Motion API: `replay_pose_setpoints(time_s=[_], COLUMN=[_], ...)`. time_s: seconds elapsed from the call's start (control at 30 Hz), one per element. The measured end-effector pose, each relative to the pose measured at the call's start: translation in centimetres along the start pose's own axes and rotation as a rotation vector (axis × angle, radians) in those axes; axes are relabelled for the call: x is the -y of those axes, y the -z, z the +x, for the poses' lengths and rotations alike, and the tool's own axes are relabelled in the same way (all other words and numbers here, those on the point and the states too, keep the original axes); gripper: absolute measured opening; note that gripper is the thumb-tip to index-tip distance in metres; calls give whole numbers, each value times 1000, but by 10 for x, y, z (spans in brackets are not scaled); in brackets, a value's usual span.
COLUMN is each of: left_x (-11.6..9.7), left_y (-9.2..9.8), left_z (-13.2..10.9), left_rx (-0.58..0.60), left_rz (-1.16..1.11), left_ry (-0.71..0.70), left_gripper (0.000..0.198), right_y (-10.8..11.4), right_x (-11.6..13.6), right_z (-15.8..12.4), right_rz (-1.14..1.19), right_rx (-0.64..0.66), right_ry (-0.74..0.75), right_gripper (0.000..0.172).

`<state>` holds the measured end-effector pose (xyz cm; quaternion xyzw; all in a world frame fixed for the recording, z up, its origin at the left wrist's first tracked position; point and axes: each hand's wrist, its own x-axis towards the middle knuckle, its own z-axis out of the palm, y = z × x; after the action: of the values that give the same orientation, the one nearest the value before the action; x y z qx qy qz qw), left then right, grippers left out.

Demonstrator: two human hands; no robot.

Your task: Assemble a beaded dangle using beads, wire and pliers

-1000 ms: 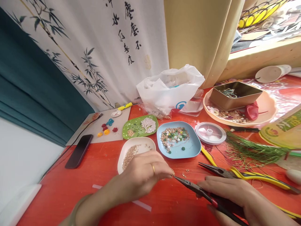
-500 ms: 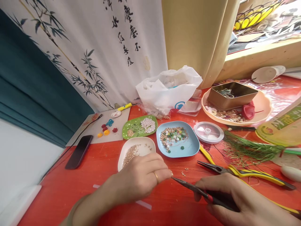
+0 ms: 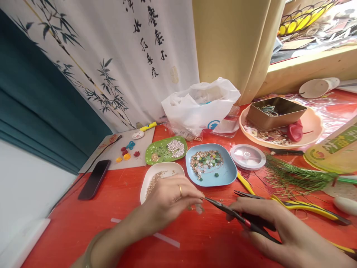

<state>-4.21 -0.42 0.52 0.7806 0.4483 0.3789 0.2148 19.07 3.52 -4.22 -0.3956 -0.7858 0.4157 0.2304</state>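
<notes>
My left hand (image 3: 170,199), with a ring on one finger, pinches a small gold beaded piece (image 3: 198,208). Pale and greenish beads dangle below the fingertips, blurred. My right hand (image 3: 270,219) is closed around black-handled needle-nose pliers (image 3: 223,207) with a red band. Their tips meet the gold end at my left fingertips; whether the jaws clamp it I cannot tell. Behind my left hand is a cream dish (image 3: 145,184) of tiny gold beads, partly covered by the hand. A blue dish (image 3: 230,176) with gold, green and white beads lies just beyond the fingertips.
A green dish (image 3: 164,143) holds white beads. Yellow-handled pliers (image 3: 309,209) lie beside my right hand, near green stems (image 3: 301,175). Farther back are a round clear case (image 3: 259,160), a plastic bag (image 3: 184,108) and a pink bowl (image 3: 315,126). A phone (image 3: 94,179) lies at left.
The fingers of my left hand have turned and lifted slightly, and dangling beads now show beneath them. The pliers' tips have risen a little, still at the left fingertips.
</notes>
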Motion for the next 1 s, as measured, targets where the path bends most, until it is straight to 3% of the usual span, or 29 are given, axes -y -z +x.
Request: replay_pose_setpoints(time_s=[0.17, 0.27, 0.4, 0.57, 1.0], left_x=[-4, -6, -5, -5, -9], left_y=[-4, -9, -14, -15, -18], left_z=[2, 3, 3, 3, 3], left_rx=[-162, -224, -290, -294, -155], left_rz=[-179, -374, -518, -496, -780], left_ry=[292, 484, 582, 636, 830], left_gripper=[5, 1, 5, 7, 9], right_y=[5, 4, 0, -1, 0], right_x=[4, 9, 9, 8, 7], right_z=[13, 17, 17, 18, 21], right_rz=[-366, -531, -600, -605, -666], right_rx=[-152, -234, -287, -286, -287], right_ry=[428, 572, 620, 670, 727], right_gripper=[32, 35, 38, 38, 41])
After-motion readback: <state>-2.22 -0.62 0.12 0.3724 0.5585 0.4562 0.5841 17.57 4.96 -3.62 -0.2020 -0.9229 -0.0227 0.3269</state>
